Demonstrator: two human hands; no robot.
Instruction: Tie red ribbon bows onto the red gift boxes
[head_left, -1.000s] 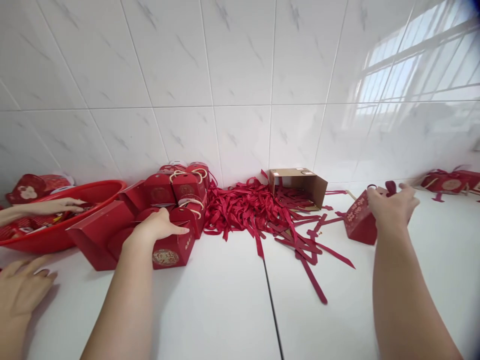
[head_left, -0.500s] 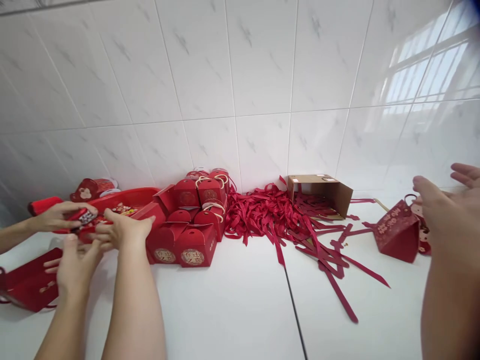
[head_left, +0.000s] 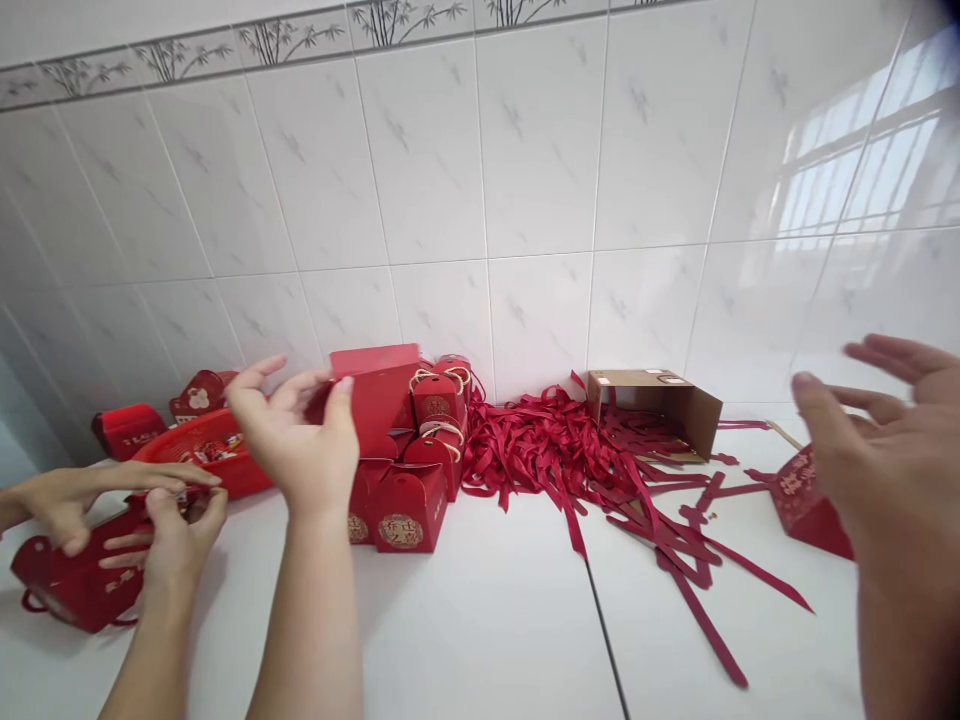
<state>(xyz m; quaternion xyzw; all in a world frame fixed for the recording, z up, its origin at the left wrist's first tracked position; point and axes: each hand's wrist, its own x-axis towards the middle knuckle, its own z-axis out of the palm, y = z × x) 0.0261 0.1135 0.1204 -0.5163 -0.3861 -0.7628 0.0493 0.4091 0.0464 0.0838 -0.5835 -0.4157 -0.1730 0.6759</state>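
My left hand (head_left: 304,450) is raised at the left edge of an upright red box (head_left: 371,400), its thumb and some fingers closed on the edge. One finger sticks out. Behind and below that box stand stacked red boxes (head_left: 411,510) with gold round prints, some with cord handles. On the far right my right hand (head_left: 881,440) hangs in the air, fingers spread and holding nothing. It partly covers a red pointed box (head_left: 810,505). At the left, another person's two hands (head_left: 176,530) handle a small item, too hidden to name, over an open red box (head_left: 82,585).
A red basin (head_left: 247,470) with small wrapped pieces sits at the left, near more red packages (head_left: 131,430). Loose red ribbons (head_left: 532,440) pile up mid-table beside an open cardboard box (head_left: 697,415). Dark red strips (head_left: 709,630) lie before it. Behind is a tiled wall.
My left hand has moved right and up from the basin area, and a red box now stands upright at it. The other person's hands have moved down toward the open box. The view has tilted up.
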